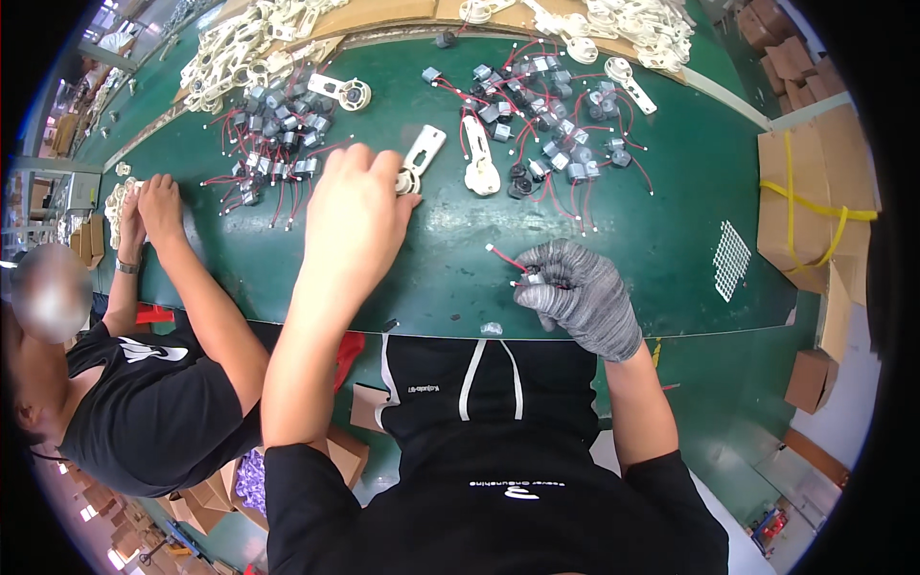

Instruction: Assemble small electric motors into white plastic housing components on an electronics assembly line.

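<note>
Evidently the gloved right hand [586, 295], just over the near edge of the green table [666, 259], has thumb and fingers closed narrowly on a small grey motor [531, 279]; its red lead [508, 259] trails far-left to a white plug [490, 247]. Holding the motor by its body with the lead hanging free looks sound, since a tug on thin wire could strain the joint. The knitted glove may dull the feel, so light, sure pressure suits best.

Farther off, to the left, the bare left hand [353, 216] pinches the round end of a white plastic part [425, 149], its slotted end pointing far-right. Fingers hide much of the round end, so I cannot tell how firmly it is gripped; steadying it by the rim would spare the thin plastic. Well to the left, a co-worker's hand [161, 206] is at another white piece [117, 213].

Beyond lie a left motor heap [283, 125] and a right motor heap [548, 105], a loose white part [482, 175] between them. Leads cross in both, so parting them gently beats pulling. Farthest, a pile of white parts [249, 57] sits on cardboard [388, 16].
</note>
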A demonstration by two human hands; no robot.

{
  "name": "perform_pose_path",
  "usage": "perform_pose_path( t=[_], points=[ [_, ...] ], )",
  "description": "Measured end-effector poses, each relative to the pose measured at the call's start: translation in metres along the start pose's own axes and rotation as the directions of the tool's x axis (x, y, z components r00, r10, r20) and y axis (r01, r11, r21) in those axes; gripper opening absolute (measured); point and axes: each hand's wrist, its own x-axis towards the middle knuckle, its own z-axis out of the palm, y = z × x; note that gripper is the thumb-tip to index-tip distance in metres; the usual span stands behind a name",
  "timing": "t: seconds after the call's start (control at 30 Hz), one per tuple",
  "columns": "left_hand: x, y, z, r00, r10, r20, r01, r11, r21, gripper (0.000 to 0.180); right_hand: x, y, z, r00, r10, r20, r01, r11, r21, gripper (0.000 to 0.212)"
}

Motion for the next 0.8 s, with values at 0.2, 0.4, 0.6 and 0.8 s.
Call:
perform_pose_path(
  t=[0.2,0.4,0.6,0.8],
  points=[
    [-0.044,0.002,-0.020,0.961,-0.273,-0.049,0.211,0.833,-0.511,0.033,-0.005,0.000,0.006,0.995,0.045,-0.093,-0.044,0.999,0.014,0.041],
    [-0.087,0.033,0.022,0.925,-0.246,0.288,0.229,-0.244,-0.942,0.040,-0.007,0.004,0.011,0.994,-0.038,-0.104,0.038,0.999,-0.001,0.039],
    [-0.099,0.055,0.036,0.915,-0.131,0.382,0.305,-0.395,-0.867,0.043,-0.007,0.009,0.012,0.986,-0.096,-0.137,0.079,0.989,-0.122,0.044],
    [-0.097,0.055,0.035,0.927,-0.097,0.361,0.298,-0.391,-0.871,0.043,-0.003,0.012,0.017,0.967,-0.199,-0.158,0.153,0.952,-0.266,0.046]
  ],
)
